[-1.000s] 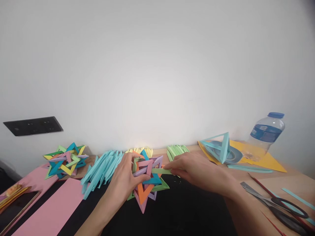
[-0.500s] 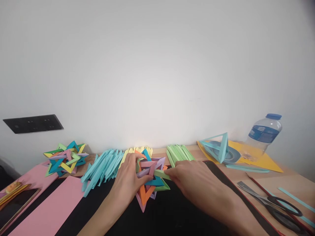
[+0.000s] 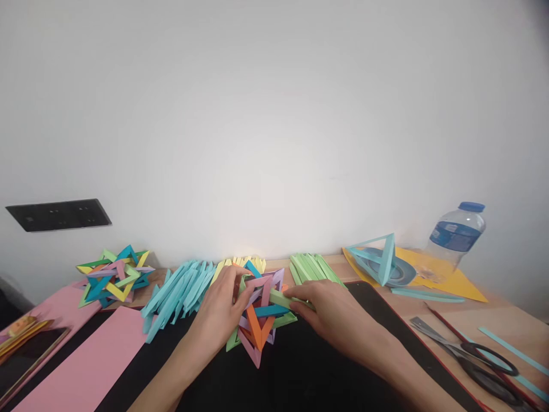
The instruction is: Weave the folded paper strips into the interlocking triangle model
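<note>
Left hand half-curls round multicoloured paper star over black mat near its far edge; right hand, nearly closed, pinches light-green strip, which hard pushing might buckle.

Holding multicol. paper star w/ L hand, pinching lt-green strip at its R side w/ R hand — over blk mat, nr blue strips & green bundle — plus scissors on surface, R.

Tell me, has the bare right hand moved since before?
Yes, a little: the bare right hand sits lower in view, uncovering more of the light-green folded paper strips behind it.
</note>
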A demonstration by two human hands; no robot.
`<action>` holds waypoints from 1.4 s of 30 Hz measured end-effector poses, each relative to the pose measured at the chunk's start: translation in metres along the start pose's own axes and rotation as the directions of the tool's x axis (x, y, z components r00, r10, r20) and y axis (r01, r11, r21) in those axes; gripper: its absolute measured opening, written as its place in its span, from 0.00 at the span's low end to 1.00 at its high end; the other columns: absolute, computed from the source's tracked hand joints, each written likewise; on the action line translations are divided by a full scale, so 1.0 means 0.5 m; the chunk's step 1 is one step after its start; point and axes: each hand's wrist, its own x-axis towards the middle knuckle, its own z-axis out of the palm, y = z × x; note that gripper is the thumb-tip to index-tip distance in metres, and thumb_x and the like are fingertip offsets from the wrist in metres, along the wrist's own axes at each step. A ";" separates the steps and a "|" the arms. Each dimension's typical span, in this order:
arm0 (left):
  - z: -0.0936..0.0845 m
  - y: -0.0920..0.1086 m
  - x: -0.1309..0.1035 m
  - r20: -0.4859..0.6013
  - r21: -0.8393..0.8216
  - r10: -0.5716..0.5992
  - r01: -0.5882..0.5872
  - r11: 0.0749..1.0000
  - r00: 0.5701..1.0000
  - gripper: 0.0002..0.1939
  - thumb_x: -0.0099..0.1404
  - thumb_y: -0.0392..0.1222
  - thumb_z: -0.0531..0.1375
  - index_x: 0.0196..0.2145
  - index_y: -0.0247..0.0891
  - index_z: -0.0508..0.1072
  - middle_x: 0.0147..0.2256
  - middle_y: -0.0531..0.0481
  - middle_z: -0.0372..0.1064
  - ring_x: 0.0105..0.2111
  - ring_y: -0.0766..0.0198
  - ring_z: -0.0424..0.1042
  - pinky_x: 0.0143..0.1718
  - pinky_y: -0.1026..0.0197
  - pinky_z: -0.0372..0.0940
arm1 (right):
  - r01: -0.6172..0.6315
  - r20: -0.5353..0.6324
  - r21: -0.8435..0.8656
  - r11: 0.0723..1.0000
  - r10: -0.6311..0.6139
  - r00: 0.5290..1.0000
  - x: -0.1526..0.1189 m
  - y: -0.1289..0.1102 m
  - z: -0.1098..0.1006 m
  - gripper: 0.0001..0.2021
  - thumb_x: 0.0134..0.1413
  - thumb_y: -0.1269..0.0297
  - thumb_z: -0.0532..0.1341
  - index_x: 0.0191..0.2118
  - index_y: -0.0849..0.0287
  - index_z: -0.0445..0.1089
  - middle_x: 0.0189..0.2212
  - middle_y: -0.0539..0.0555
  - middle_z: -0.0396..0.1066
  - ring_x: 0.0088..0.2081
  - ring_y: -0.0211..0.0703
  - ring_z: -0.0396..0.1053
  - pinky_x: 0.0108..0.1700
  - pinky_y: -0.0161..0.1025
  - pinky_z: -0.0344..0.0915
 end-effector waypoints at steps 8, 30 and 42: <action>0.010 -0.002 0.000 -0.039 0.019 0.025 -0.024 1.000 0.999 0.14 0.66 0.51 0.49 0.42 0.42 0.66 0.31 0.51 0.62 0.29 0.60 0.65 0.30 0.58 0.61 | 0.041 0.094 -0.023 0.999 -0.038 0.995 0.028 -0.001 -0.034 0.12 0.55 0.69 0.55 0.29 0.56 0.76 0.20 0.53 0.71 0.23 0.40 0.66 0.25 0.34 0.51; -0.004 -0.009 0.006 0.032 -0.029 0.023 -0.023 0.999 0.999 0.15 0.64 0.53 0.52 0.43 0.42 0.66 0.35 0.49 0.64 0.31 0.59 0.66 0.31 0.58 0.62 | 0.102 0.084 0.284 0.953 -0.131 0.988 0.076 0.021 -0.005 0.12 0.50 0.70 0.55 0.37 0.58 0.75 0.24 0.51 0.72 0.24 0.36 0.63 0.24 0.32 0.53; -0.004 0.002 0.005 0.043 -0.018 0.029 -0.028 0.999 0.999 0.12 0.66 0.50 0.50 0.42 0.43 0.66 0.33 0.51 0.63 0.31 0.60 0.65 0.31 0.59 0.62 | 0.018 0.214 0.519 0.855 -0.150 0.965 0.049 0.079 -0.008 0.10 0.49 0.69 0.57 0.37 0.60 0.73 0.20 0.48 0.67 0.23 0.37 0.64 0.25 0.32 0.57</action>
